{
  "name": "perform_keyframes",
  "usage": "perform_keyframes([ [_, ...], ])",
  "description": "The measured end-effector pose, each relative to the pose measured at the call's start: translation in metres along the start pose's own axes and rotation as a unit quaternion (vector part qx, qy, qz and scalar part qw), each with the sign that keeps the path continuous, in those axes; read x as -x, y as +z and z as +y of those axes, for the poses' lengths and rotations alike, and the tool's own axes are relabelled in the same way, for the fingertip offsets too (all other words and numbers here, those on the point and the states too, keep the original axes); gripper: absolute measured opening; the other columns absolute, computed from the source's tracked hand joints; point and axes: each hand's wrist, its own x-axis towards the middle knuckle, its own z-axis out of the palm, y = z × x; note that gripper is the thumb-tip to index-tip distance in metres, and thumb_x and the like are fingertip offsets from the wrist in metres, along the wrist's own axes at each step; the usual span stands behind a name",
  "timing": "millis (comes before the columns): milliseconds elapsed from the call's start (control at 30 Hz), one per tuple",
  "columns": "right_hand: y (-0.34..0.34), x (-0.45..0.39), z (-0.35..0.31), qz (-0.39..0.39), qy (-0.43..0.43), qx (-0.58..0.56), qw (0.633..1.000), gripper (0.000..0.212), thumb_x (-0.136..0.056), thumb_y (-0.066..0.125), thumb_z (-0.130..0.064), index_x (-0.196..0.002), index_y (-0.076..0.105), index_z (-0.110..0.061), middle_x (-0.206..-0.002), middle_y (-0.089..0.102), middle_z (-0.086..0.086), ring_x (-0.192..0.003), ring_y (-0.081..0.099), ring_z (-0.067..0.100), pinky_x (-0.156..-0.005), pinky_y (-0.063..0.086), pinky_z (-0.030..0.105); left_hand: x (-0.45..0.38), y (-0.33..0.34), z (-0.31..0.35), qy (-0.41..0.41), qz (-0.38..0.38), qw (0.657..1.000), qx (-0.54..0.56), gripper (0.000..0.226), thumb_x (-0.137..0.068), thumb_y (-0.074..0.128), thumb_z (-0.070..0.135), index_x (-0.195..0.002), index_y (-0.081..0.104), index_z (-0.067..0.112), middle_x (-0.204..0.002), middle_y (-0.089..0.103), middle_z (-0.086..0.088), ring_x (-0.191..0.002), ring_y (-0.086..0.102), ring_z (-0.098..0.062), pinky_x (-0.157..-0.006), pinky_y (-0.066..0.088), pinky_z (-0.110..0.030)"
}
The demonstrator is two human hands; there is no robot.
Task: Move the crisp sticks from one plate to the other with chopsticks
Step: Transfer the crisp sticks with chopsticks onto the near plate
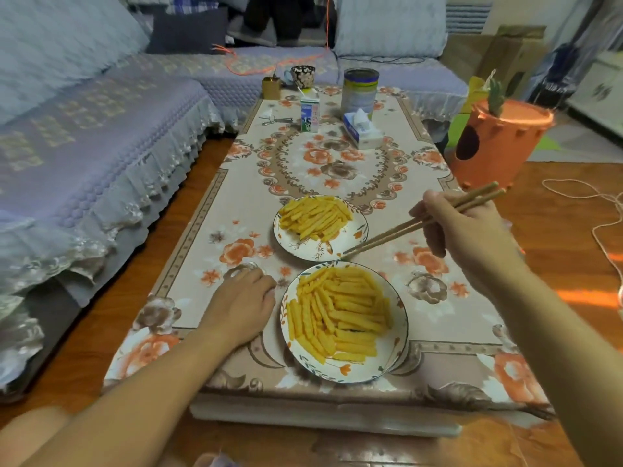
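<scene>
The right hand (462,227) is raised over the low bench (337,170), its fingers (425,220) curled round a pair of brown wooden chopsticks (394,232) whose tips slant down to the near right rim of the farther white flower-painted plate (357,235) and carry nothing. The left hand (241,298) rests knuckles-up on the floral cloth, just left of the nearer white flower-painted plate (394,342), its fingers loosely bent and holding nothing. Yellow ridged crisp sticks (340,315) lie heaped on the nearer plate, and a smaller heap sits on the farther plate just beyond it. Well beyond the farther plate stand a white milk carton (309,114), a tall metal tin (359,91), a tissue box (362,131) and a dark patterned cup (302,75). A lilac-covered sofa (84,136) runs to the left of the bench, an orange plastic bucket (492,143) stands to its right, and the floor is wood.
</scene>
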Motion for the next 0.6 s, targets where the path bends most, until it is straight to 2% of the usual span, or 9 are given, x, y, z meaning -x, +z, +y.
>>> perform_keyframes([
  [67,0.015,-0.017,-0.004,0.071,0.003,-0.027,0.997,0.039,-0.108,0.049,-0.028,-0.089,0.071,-0.002,-0.061,0.058,0.01,-0.045,0.054,0.013,-0.047,0.046,0.029,0.0,-0.001,-0.005,0.021,0.0,1.0,0.005,0.031,-0.1,0.041,0.033,-0.109,0.068,0.02,-0.101,0.06,0.002,-0.099,0.056,-0.024,-0.084,0.051,-0.045],
  [133,0.035,-0.038,-0.007,0.112,-0.002,-0.04,0.993,0.04,-0.108,0.049,-0.028,-0.084,0.071,-0.004,-0.061,0.059,0.01,-0.044,0.056,0.014,-0.045,0.047,0.03,0.005,0.003,-0.008,0.024,0.003,1.0,0.019,0.025,-0.101,0.045,0.029,-0.113,0.065,0.02,-0.107,0.056,0.004,-0.104,0.052,-0.022,-0.089,0.048,-0.043],
  [233,0.068,-0.067,-0.003,0.16,-0.009,-0.01,0.987,0.044,-0.106,0.052,-0.034,-0.076,0.07,-0.008,-0.056,0.06,0.006,-0.044,0.057,0.016,-0.046,0.047,0.033,0.006,0.009,-0.012,0.016,0.011,0.999,0.045,0.034,-0.102,0.04,0.033,-0.117,0.066,0.019,-0.113,0.055,0.006,-0.11,0.05,-0.019,-0.096,0.047,-0.041],
  [367,0.106,-0.094,0.001,0.186,-0.01,0.048,0.981,0.052,-0.104,0.054,-0.041,-0.072,0.071,-0.004,-0.06,0.067,0.01,-0.057,0.065,0.03,-0.062,0.056,0.05,0.001,0.011,-0.017,-0.003,0.008,0.998,0.065,0.044,-0.099,0.035,0.04,-0.122,0.065,0.019,-0.116,0.054,0.005,-0.115,0.048,-0.018,-0.103,0.046,-0.04],
  [500,0.122,-0.103,0.004,0.193,-0.027,0.105,0.975,0.06,-0.107,0.047,-0.039,-0.073,0.071,0.004,-0.065,0.069,0.014,-0.064,0.066,0.031,-0.067,0.054,0.047,0.0,0.012,-0.02,-0.007,-0.006,0.998,0.065,0.045,-0.098,0.032,0.042,-0.124,0.063,0.023,-0.119,0.051,0.007,-0.119,0.046,-0.017,-0.104,0.045,-0.04],
  [600,0.115,-0.108,0.009,0.196,-0.013,0.091,0.976,0.053,-0.107,0.045,-0.034,-0.078,0.072,0.001,-0.066,0.067,0.006,-0.062,0.062,0.025,-0.066,0.052,0.044,-0.001,0.012,-0.02,-0.005,0.001,0.998,0.06,0.046,-0.098,0.031,0.042,-0.124,0.063,0.023,-0.119,0.052,0.007,-0.119,0.047,-0.018,-0.104,0.045,-0.04],
])
